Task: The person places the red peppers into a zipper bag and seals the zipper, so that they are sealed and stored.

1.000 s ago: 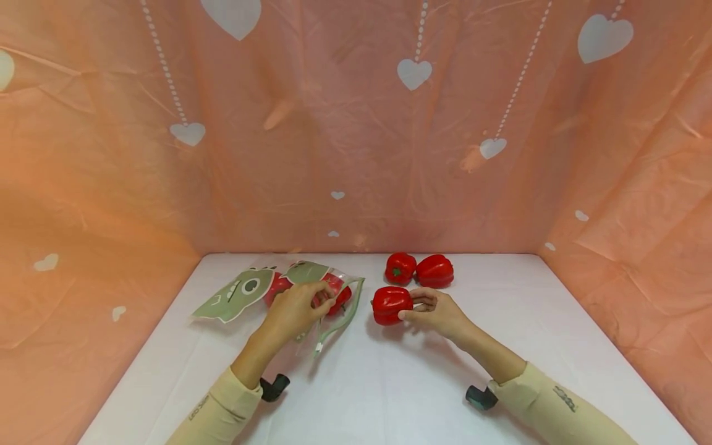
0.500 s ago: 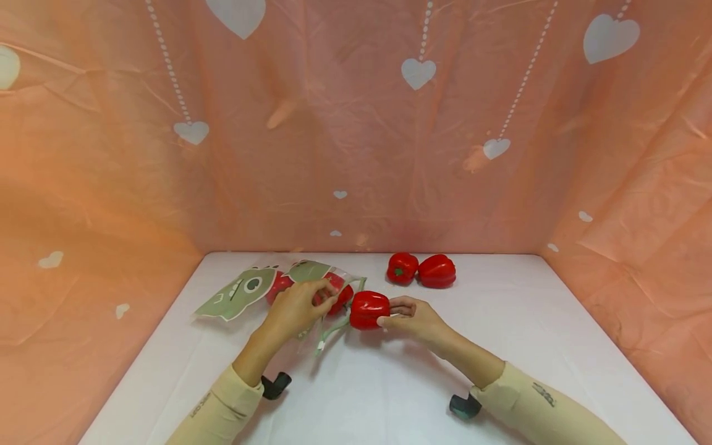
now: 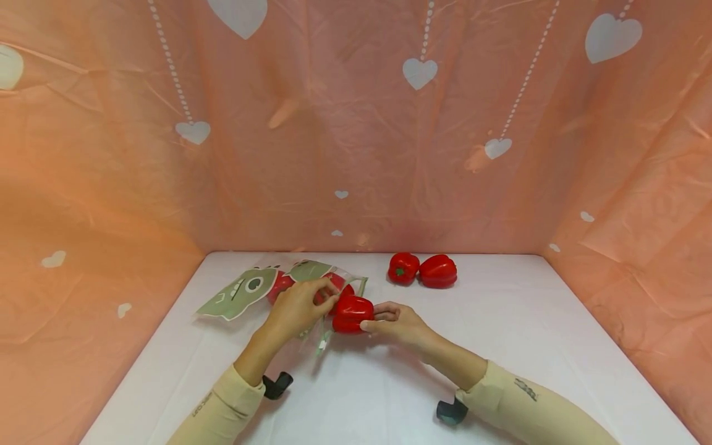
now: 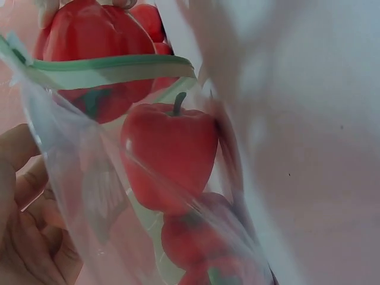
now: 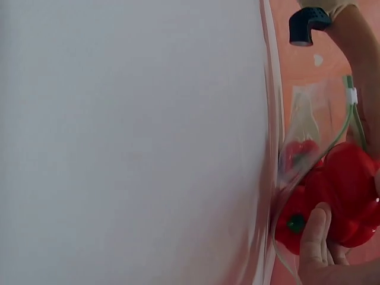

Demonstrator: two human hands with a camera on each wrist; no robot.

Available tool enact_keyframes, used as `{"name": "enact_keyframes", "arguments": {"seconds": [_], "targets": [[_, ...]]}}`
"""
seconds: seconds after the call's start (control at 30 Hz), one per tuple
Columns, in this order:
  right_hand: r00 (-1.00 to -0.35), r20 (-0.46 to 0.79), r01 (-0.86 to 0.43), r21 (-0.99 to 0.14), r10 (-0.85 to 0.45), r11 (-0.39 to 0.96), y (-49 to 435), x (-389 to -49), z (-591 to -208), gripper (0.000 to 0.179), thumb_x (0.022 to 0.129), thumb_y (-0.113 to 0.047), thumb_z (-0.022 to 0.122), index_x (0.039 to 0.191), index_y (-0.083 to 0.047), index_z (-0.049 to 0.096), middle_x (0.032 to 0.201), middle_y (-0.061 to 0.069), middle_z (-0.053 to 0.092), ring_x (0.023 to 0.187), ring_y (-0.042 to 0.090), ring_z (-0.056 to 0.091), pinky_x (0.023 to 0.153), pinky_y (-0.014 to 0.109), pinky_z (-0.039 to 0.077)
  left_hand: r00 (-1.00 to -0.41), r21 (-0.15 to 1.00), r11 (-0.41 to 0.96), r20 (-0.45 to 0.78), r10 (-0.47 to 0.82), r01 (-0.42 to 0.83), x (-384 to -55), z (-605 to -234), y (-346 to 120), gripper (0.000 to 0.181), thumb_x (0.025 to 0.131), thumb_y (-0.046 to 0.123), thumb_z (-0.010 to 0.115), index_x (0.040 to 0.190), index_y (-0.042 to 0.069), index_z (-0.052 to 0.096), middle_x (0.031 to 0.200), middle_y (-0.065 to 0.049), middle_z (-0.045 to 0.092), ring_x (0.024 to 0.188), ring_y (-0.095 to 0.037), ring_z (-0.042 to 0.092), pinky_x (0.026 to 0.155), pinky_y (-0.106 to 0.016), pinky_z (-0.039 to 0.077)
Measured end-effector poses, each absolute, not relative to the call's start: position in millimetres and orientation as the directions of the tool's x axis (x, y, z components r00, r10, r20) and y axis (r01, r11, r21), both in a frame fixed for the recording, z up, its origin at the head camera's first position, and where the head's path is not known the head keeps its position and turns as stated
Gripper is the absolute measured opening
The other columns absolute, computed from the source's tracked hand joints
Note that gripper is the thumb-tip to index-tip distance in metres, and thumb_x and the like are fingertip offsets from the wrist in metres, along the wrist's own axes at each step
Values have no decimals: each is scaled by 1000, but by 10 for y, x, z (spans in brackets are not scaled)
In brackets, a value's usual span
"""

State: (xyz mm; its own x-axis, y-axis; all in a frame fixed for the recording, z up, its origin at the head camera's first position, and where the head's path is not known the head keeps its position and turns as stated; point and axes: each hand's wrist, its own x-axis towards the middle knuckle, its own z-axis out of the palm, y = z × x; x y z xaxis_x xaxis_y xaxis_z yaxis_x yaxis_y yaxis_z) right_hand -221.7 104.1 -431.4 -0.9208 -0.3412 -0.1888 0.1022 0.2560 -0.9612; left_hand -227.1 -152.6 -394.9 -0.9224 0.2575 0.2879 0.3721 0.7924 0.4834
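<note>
A clear zip bag (image 3: 232,296) with a green cartoon-monster print lies at the left of the table, with several red bell peppers inside. In the left wrist view, one bagged pepper (image 4: 169,154) shows its green stem near the green zip strip (image 4: 119,70). My left hand (image 3: 297,309) pinches the bag's upper side near its mouth. My right hand (image 3: 403,324) grips another red bell pepper (image 3: 353,314) between thumb and fingers, right at the bag's opening. In the left wrist view the zip strip crosses in front of this pepper's lower part. A white slider (image 5: 352,95) sits on the zip.
Two more red bell peppers, one green-stemmed (image 3: 403,268) and one on its side (image 3: 438,271), lie side by side at the back of the white table (image 3: 500,321). An orange curtain (image 3: 367,154) with white hearts encloses the back and sides.
My right hand has moved left with the bell pepper, from beside the bag to its mouth. My left hand keeps its place on the bag.
</note>
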Motion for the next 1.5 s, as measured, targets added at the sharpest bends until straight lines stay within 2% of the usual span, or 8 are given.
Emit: {"name": "enact_keyframes", "arguments": {"seconds": [0.4, 0.57, 0.77, 1.0, 1.27, 1.5], "targets": [[-913, -162, 80, -971, -374, 225, 910, -2201, -4386, 48, 93, -18, 85, 129, 4, 62, 111, 10, 77, 94, 18, 73, 89, 35, 62, -916, 480, 790, 309, 255, 382, -2246, -3928, -1507, 9, 97, 27, 80, 103, 22, 77, 89, 8, 77, 79, -14, 69, 67, -35, 54], [-920, -146, 47, -963, -364, 267, 870, -2250, -4403, 50, 92, -20, 87, 127, 4, 62, 110, 10, 76, 95, 18, 73, 86, 33, 61, -920, 468, 801, 299, 254, 373, -2246, -3932, -1501, 9, 98, 28, 80, 104, 22, 76, 90, 7, 77, 77, -14, 67, 65, -35, 54], [-920, -125, 30, -968, -372, 251, 789, -2277, -4446, 48, 90, -13, 87, 126, 7, 63, 110, 12, 76, 97, 18, 72, 84, 32, 62, -920, 475, 797, 296, 255, 374, -2224, -3936, -1487, 8, 98, 28, 80, 103, 23, 75, 88, 9, 76, 78, -12, 68, 65, -35, 54], [-925, -114, 13, -962, -362, 272, 711, -2308, -4417, 48, 89, -10, 87, 126, 7, 64, 110, 13, 75, 94, 18, 71, 82, 33, 63, -920, 488, 786, 287, 267, 380, -2226, -3923, -1477, 9, 98, 27, 80, 103, 23, 74, 87, 8, 76, 68, -9, 62, 60, -32, 51], [-939, -138, 47, -959, -316, 279, 739, -2336, -4398, 49, 88, -13, 88, 126, 7, 63, 111, 16, 73, 93, 21, 71, 81, 35, 63, -923, 480, 796, 287, 255, 369, -2244, -3938, -1491, 10, 98, 28, 80, 104, 22, 75, 86, 8, 75, 70, -10, 63, 61, -33, 52], [-899, -224, 158, -968, -376, 197, 752, -2285, -4400, 50, 94, -13, 84, 131, 11, 61, 112, 18, 76, 88, 26, 79, 87, 38, 64, -924, 490, 789, 285, 256, 370, -2246, -3941, -1491, 10, 97, 27, 80, 104, 23, 75, 86, 8, 74, 70, -9, 63, 60, -32, 51]]}}
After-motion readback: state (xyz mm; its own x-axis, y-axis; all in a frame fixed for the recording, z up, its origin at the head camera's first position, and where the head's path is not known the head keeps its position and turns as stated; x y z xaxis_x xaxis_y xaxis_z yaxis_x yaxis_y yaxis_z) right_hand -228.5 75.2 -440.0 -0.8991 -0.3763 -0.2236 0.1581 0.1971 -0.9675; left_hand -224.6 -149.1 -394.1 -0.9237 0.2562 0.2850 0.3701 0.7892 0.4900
